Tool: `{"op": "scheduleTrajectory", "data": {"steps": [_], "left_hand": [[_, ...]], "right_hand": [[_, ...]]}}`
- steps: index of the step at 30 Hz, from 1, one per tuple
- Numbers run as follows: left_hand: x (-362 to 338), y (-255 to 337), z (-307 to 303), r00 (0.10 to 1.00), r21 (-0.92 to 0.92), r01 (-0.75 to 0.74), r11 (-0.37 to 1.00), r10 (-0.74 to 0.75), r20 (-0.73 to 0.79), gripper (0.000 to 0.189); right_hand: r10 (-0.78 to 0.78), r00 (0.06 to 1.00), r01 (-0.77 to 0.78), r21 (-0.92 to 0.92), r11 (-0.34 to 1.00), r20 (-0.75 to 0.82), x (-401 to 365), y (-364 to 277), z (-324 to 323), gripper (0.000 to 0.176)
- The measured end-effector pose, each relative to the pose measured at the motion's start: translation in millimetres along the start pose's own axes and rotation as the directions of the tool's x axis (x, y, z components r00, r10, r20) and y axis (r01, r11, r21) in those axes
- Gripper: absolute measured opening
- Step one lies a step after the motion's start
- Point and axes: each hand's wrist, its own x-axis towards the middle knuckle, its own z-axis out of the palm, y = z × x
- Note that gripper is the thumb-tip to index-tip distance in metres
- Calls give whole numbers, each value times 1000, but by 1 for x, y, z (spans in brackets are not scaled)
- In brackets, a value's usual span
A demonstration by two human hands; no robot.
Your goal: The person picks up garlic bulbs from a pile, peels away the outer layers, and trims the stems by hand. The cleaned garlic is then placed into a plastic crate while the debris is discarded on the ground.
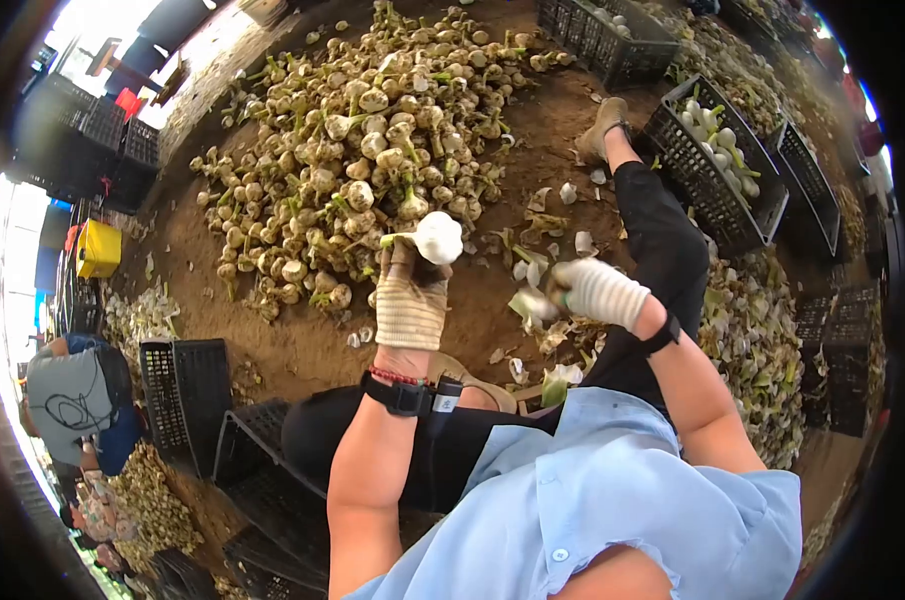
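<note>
My left hand, in a knit glove, holds up a clean white garlic bulb by its short green stalk. To its right, my gloved right hand is closed on pale green peeled skins. Whether a tool is in that hand is hidden. Both hands hover above my black-trousered legs. A large heap of unpeeled garlic bulbs lies on the dirt floor just beyond the left hand.
Black plastic crates stand around: one with peeled bulbs at the right, others at the lower left. Discarded skins pile up at the right. Another person sits at the far left by a yellow box.
</note>
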Motion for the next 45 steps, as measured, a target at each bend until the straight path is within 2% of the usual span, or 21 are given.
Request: {"op": "scheduleTrajectory", "data": {"steps": [5,6,8,12,13,16,17,19,20,21,24,27,28,29,30,33,34,37,40,42,45], "left_hand": [[12,-9,-11,977,-81,187,979,-177,118,28],[13,-19,-3,994,83,99,992,-95,-53,27],[-5,-24,15,988,590,-134,796,63,139,27],[-6,-45,28,998,693,13,721,-49,33,41],[-4,-47,18,997,660,-12,751,-37,61,43],[3,-31,19,1000,670,8,742,-2,-10,43],[7,-27,16,999,648,27,762,1,-43,42],[11,-23,8,987,613,107,783,-8,-162,39],[12,-24,7,979,612,130,780,-4,-203,39],[13,-26,8,983,568,126,814,-27,-179,38],[15,-28,7,991,525,112,844,-58,-119,38],[17,-29,11,989,542,128,831,-67,-130,35],[15,-27,16,986,551,142,822,-70,-149,34],[15,-25,18,983,575,147,805,-56,-173,31],[17,-24,14,982,574,143,806,-44,-182,31],[24,-18,-1,979,601,128,789,-3,-206,32],[27,-15,-4,977,601,130,789,1,-214,32],[35,-4,-8,972,587,95,804,51,-228,33],[37,8,-9,966,511,129,850,9,-260,30],[38,10,-15,966,480,96,872,34,-256,32],[35,17,-16,959,491,78,867,69,-274,31]], "right_hand": [[-108,985,152,369,917,-137,-2,-20,-18,38],[-135,950,262,484,835,-281,4,-31,-29,47],[-203,859,500,682,533,-471,19,-43,-19,60],[-52,986,155,738,657,-161,45,-8,-5,62],[30,999,24,928,372,-38,49,7,-7,54],[317,941,-153,984,88,118,79,61,-57,28],[317,942,-22,960,-279,114,91,85,-86,28],[335,926,288,900,-327,-175,174,214,-135,39],[547,795,363,929,-79,-264,128,97,-197,45],[506,603,449,786,424,-617,153,148,-216,38],[404,834,425,904,-34,-377,185,220,-259,17],[343,815,231,805,546,-467,228,181,-196,22],[601,768,27,948,317,-223,231,136,-160,27],[1,930,292,743,603,-367,224,111,-136,37],[69,962,101,580,808,-264,233,60,-122,45],[3,961,159,559,814,-277,287,-6,-68,46],[-373,762,436,-7,900,-529,320,-6,-49,55],[-617,772,419,-608,675,-153,358,-54,-41,51],[-679,720,505,-777,376,140,370,-63,-34,41],[-489,866,442,-610,658,101,367,-71,-41,33],[-607,775,407,-596,693,-176,378,-37,-33,33]]}}
